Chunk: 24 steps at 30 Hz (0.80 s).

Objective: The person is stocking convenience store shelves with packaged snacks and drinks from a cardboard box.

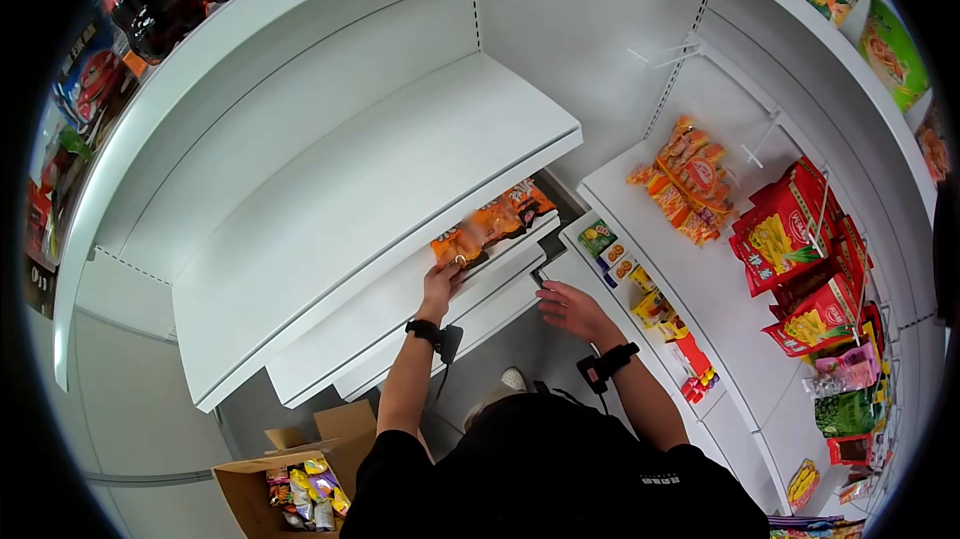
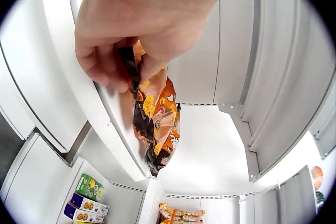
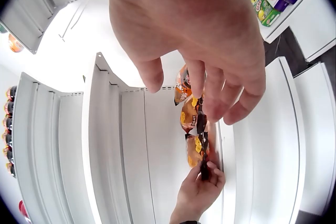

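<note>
My left hand (image 1: 437, 291) pinches the near end of an orange and black snack bag (image 1: 459, 243) on the shelf below the wide upper one. In the left wrist view, thumb and fingers grip the bag's black crimped edge (image 2: 130, 62). Beyond it, more orange and black bags (image 1: 528, 202) lie in a row toward the shelf's far end. My right hand (image 1: 573, 310) is held off in front of the shelf ends, fingers loosely bent and holding nothing. The right wrist view shows that hand (image 3: 194, 35) in front of the row of bags (image 3: 190, 116).
A wide white shelf (image 1: 370, 209) overhangs the bags. On the right, a shelf holds small boxes (image 1: 615, 261), a bundle of orange-wrapped snacks (image 1: 690, 179) and red hanging bags (image 1: 795, 224). An open cardboard box (image 1: 240, 484) of snack packets stands on the floor at lower left.
</note>
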Motion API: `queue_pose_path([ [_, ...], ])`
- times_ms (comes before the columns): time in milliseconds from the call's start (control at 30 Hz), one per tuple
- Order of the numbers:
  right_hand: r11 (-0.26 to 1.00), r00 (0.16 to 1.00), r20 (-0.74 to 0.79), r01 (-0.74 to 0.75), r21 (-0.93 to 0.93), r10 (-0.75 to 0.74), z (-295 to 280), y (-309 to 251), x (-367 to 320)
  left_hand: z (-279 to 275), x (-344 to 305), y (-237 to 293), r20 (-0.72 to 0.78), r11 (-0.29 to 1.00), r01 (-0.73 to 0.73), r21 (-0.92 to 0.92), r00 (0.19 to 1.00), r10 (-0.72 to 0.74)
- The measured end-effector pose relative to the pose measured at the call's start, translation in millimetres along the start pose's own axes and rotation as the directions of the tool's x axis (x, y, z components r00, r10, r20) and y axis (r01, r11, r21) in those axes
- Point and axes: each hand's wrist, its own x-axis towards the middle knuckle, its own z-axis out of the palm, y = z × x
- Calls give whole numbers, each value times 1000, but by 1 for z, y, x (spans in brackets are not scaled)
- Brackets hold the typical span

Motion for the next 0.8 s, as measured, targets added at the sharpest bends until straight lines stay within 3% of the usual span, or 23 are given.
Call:
queue_pose_path([
  [200, 1000, 999, -18, -29, 11, 29, 5, 0, 5, -3, 2, 2, -10, 990, -47, 135, 999, 49],
  [300, 1000, 1000, 5, -21, 22, 21, 3, 1, 1, 3, -10, 10, -149, 932, -31, 361, 985, 91],
  [400, 999, 1000, 18, 8, 33, -9, 0, 6, -12, -2, -17, 5, -138, 897, -103, 429, 974, 178],
  [500, 999, 1000, 24, 9, 39, -10, -6, 14, -29, -5, -29, -4, -182, 865, -80, 496, 964, 193],
  [800, 997, 1000, 22, -11, 74, 10, -31, 46, -95, -9, -142, -64, -295, 888, -76, 454, 927, 231],
])
